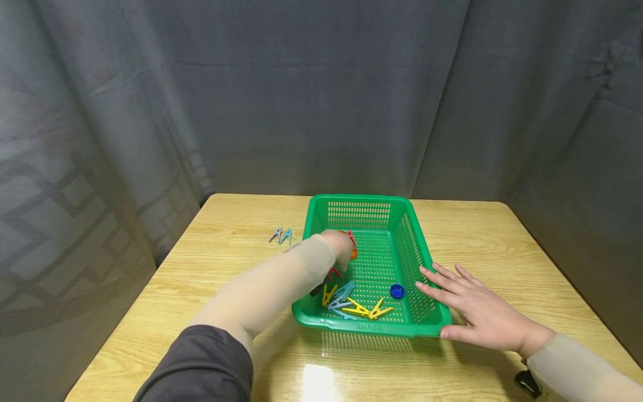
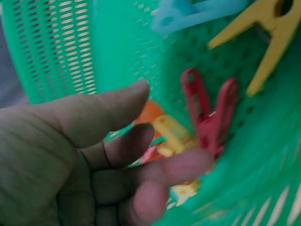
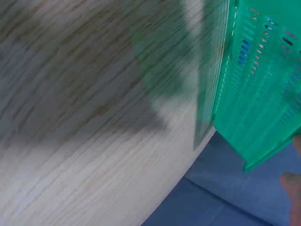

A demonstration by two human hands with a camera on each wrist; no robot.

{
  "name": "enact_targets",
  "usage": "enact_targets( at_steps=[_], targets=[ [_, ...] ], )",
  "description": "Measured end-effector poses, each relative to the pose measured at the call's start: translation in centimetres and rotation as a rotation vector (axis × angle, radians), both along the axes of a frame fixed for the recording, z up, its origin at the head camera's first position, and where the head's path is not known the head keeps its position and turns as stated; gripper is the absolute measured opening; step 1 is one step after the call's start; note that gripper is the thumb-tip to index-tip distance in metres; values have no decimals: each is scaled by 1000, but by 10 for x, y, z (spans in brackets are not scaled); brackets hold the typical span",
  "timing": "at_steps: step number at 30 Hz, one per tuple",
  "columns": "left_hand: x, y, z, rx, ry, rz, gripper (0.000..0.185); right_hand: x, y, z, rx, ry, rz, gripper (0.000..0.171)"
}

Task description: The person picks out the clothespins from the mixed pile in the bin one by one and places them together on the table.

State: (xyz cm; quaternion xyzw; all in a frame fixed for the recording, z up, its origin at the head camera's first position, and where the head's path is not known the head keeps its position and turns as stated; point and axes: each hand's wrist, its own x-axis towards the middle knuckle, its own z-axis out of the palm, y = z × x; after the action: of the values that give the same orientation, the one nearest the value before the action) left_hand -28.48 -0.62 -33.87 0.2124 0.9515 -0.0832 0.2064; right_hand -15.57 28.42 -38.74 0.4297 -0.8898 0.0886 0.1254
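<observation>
A green plastic basket (image 1: 372,329) holds several clothespins and stands on the table. My left hand (image 1: 337,245) reaches down into its left side, thumb and fingers apart with nothing between them. Just beyond those fingertips in the left wrist view are a red clothespin (image 2: 207,113), a yellow clothespin (image 2: 174,134) and an orange piece (image 2: 149,112), partly hidden by the fingers. Light blue clothespins (image 1: 340,303) and yellow clothespins (image 1: 380,310) lie near the basket's front. With fingers spread, my right hand (image 1: 482,312) rests along the basket's right rim near the front corner.
A blue bottle cap (image 1: 397,291) lies on the basket floor toward the right. Left of the basket, a grey clothespin (image 1: 276,234) and a light blue clothespin (image 1: 286,236) lie on the wooden table (image 1: 241,215). Grey curtains (image 1: 321,100) hang behind the table.
</observation>
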Motion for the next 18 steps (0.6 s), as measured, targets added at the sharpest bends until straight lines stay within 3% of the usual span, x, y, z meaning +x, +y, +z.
enact_targets(
  at_steps=[6, 15, 18],
  targets=[
    [0, 0, -12, -17, -82, 74, 27, 0, 0, -1, -4, -2, 5, 81],
    [-6, 5, -21, 34, -41, -36, 15, 1, -1, 0, -12, 5, 0, 81],
    [-8, 6, -22, 78, -61, -72, 15, 1, -1, -1, -13, 3, -1, 81]
  ],
)
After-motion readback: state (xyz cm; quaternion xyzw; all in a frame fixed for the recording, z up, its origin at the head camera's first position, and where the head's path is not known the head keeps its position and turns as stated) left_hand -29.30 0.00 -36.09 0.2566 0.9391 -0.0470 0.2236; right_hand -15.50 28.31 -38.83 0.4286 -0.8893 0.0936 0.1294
